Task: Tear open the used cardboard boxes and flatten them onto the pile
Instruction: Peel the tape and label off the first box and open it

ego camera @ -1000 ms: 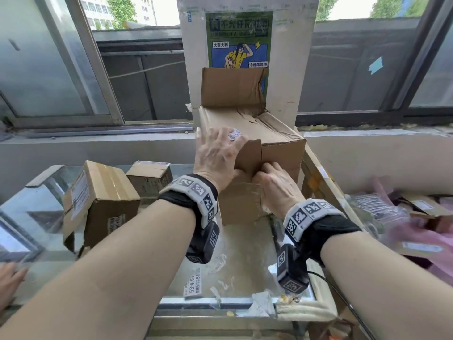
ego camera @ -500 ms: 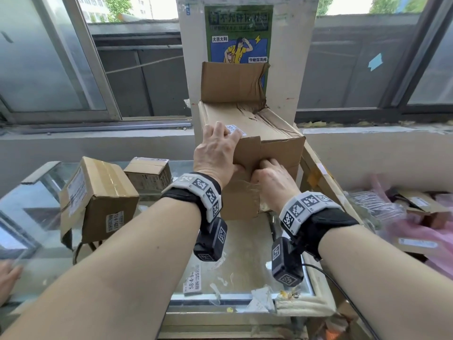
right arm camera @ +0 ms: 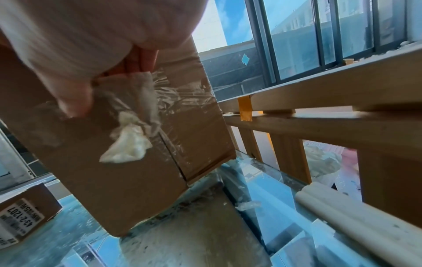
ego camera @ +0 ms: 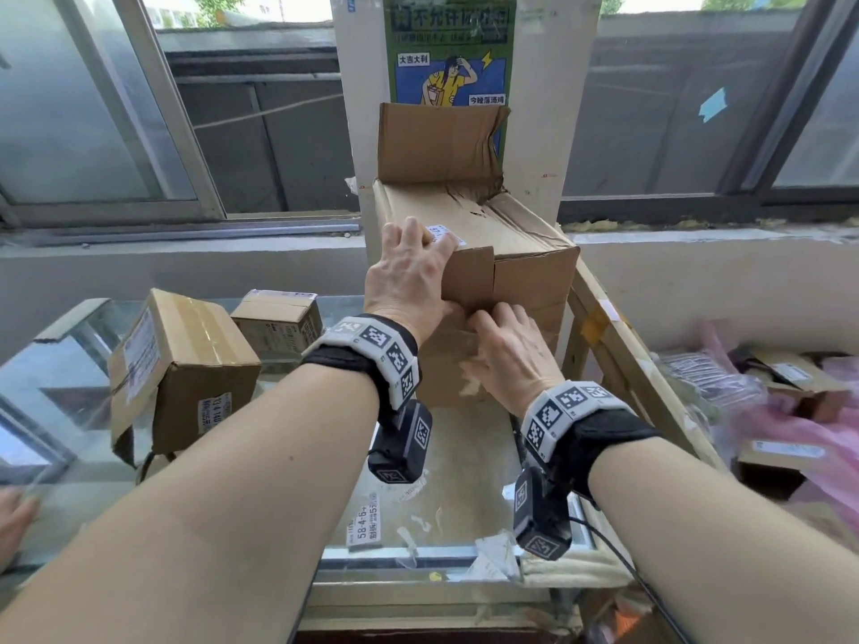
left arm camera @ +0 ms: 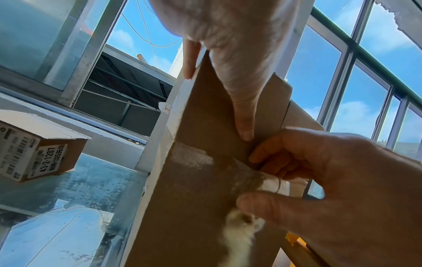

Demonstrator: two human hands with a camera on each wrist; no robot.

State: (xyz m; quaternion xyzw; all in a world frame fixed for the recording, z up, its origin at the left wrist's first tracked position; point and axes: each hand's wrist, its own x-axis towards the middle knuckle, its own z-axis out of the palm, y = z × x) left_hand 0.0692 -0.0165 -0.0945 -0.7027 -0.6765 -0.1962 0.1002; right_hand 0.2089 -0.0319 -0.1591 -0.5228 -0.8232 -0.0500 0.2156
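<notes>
The left hand (ego camera: 411, 276) braces the upright box (ego camera: 488, 290) from above; just below, the right hand (ego camera: 506, 355) pinches its tape (right arm camera: 128, 144).

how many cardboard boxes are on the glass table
3: the big box under both hands at the back, a taped box at left, and a small box behind that one. More may sit out of frame.
</notes>
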